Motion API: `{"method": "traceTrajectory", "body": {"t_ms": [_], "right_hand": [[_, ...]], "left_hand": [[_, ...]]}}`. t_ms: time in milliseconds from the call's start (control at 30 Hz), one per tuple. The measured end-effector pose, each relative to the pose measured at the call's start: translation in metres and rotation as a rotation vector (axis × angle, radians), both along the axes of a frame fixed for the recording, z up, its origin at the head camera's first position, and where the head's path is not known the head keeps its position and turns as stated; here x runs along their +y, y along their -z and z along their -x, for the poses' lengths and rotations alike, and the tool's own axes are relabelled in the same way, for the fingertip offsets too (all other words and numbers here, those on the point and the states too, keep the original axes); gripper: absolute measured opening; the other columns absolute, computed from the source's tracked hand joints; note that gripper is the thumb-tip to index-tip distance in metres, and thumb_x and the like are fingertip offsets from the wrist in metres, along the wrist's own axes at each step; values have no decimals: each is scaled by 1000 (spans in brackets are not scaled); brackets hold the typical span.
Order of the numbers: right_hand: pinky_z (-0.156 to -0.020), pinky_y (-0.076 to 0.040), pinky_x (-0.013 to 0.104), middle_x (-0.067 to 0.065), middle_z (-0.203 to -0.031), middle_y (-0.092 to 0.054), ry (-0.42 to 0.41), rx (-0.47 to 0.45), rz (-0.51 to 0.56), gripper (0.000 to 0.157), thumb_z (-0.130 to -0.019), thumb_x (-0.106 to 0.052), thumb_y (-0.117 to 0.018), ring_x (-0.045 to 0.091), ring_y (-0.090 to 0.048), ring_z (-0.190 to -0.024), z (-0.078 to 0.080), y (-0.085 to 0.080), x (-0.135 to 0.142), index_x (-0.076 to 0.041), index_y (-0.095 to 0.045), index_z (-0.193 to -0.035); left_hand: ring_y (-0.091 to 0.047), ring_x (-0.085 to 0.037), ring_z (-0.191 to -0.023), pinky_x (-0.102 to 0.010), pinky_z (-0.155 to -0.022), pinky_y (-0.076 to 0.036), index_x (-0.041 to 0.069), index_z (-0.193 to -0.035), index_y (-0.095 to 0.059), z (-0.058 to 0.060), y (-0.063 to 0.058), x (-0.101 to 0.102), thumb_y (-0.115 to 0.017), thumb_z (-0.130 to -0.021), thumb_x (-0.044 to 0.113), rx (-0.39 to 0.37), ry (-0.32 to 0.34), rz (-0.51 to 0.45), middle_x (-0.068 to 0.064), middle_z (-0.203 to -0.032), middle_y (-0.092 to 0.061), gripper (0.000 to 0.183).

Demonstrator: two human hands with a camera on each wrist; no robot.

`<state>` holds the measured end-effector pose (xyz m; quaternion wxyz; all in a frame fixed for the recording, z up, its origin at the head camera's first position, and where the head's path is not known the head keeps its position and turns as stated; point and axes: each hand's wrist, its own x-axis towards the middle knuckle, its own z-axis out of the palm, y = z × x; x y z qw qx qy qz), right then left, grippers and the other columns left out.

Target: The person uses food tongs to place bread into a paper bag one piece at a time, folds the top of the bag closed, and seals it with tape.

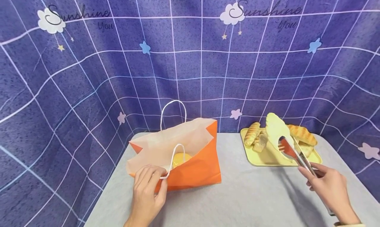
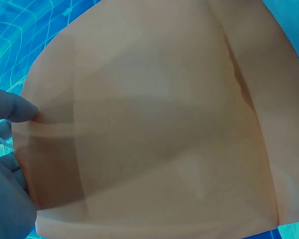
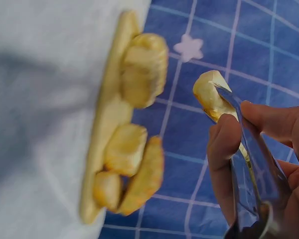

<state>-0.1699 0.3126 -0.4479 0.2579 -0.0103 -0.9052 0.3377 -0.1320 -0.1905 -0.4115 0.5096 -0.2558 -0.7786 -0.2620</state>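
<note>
At the near left rim of an orange paper bag (image 1: 196, 172), my left hand (image 1: 147, 189) pinches the paper beside a white handle. The left wrist view shows its fingers (image 2: 17, 108) at the edge of the bag's broad wall (image 2: 154, 124). A round yellow item (image 1: 179, 159) lies inside the open bag. My right hand (image 1: 328, 185) grips metal tongs (image 1: 303, 159), whose jaws hold a pale bread slice (image 1: 275, 125) above a yellow tray (image 1: 258, 161). In the right wrist view, the bread (image 3: 212, 94) appears at the tongs' tip, raised off the tray.
On the tray are a ridged roll (image 1: 252, 133), a smaller bread piece (image 1: 260, 142) and a larger loaf (image 1: 302, 134), partly behind the held slice. A purple-blue gridded curtain (image 1: 202, 65) hangs behind the grey table (image 1: 237, 194). The bag's other handle (image 1: 173, 101) stands upright.
</note>
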Motion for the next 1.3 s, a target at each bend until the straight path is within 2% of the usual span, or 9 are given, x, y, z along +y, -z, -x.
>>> {"method": "traceTrajectory", "body": {"t_ms": [267, 567, 800, 967, 1300], "right_hand": [[-48, -37, 19, -9, -53, -63, -15, 19, 3, 42, -81, -30, -81, 1, -56, -41, -9, -34, -29, -2, -73, -112], [-46, -42, 18, -6, -54, -64, -91, 15, 81, 42, -81, -27, -82, 7, -59, -43, -18, -63, -59, -3, -72, -114], [-47, -44, 18, -6, -55, -63, -141, 48, 111, 35, -79, -21, -83, 8, -58, -44, -22, -77, -79, -7, -74, -110], [-46, -45, 18, -4, -57, -64, -185, 82, 149, 36, -78, -16, -84, 8, -58, -44, -22, -85, -93, -7, -74, -111], [-45, -44, 19, -5, -59, -62, -329, 123, 153, 35, -78, -10, -83, 8, -56, -46, -22, -101, -122, -12, -74, -112]], "left_hand": [[-58, -26, -84, -39, -91, -37, 8, -87, -67, -1, 1, -1, -58, -75, 6, -10, -8, -1, -3, -86, -63, 16], [-58, -27, -84, -39, -90, -37, 8, -87, -67, 0, 2, -1, -58, -75, 6, 0, -10, -4, -3, -86, -63, 16], [-58, -27, -84, -39, -91, -38, 7, -88, -68, -1, 2, -1, -58, -75, 6, 7, -2, -5, -3, -87, -63, 17], [-58, -27, -84, -39, -91, -38, 8, -88, -68, -2, 2, -2, -58, -75, 6, 4, 1, -4, -3, -87, -63, 16], [-59, -28, -84, -41, -90, -38, 6, -89, -69, -1, 3, -3, -58, -74, 5, 21, 14, -7, -4, -87, -64, 18]]}}
